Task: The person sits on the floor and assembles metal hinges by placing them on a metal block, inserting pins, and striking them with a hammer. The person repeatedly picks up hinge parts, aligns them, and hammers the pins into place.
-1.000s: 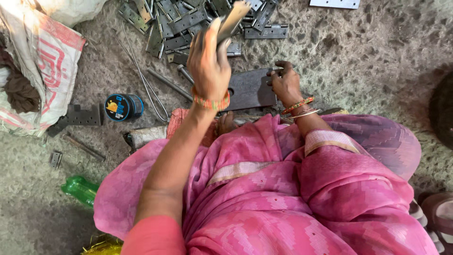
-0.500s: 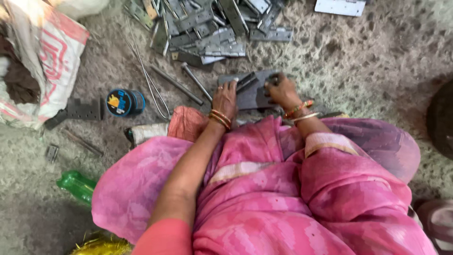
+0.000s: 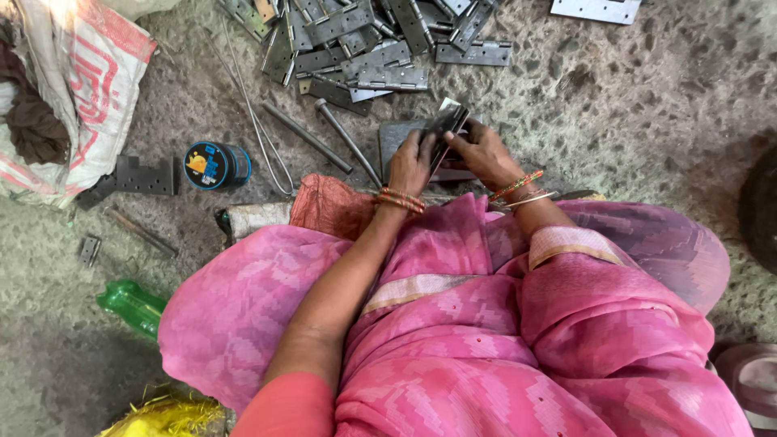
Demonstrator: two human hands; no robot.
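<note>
1. My fingers are closed round a small metal hinge plate (image 3: 446, 129): my left hand (image 3: 411, 162) grips it from one side and my right hand (image 3: 479, 154) from the other, with the plate tilted up between them.
2. The plate sits just above a flat dark metal slab (image 3: 392, 137) that lies on the floor right in front of my knees; whether it touches the slab I cannot tell.
3. Both wrists wear bangles, and my arms reach out over my pink patterned sari (image 3: 486, 324).
4. Just left of my left hand lie two long metal rods (image 3: 324, 139), slanting across the rough concrete floor (image 3: 647, 97), with a bent wire (image 3: 259, 137) beside them.
5. Beyond my hands a heap of grey hinge plates (image 3: 364, 40) is piled loosely, many overlapping; one more plate (image 3: 595, 10) lies apart at the top right edge.
6. Further left, a round blue tin (image 3: 214, 165) stands near a dark hinge (image 3: 144, 176) that lies flat on the floor.
7. A white woven sack (image 3: 89, 89) with red printing slumps at the far left, dark cloth showing inside it.
8. Near my left knee a green plastic bottle (image 3: 129, 306) lies on its side, and something yellow and shiny (image 3: 166, 417) shows at the bottom edge.
</note>
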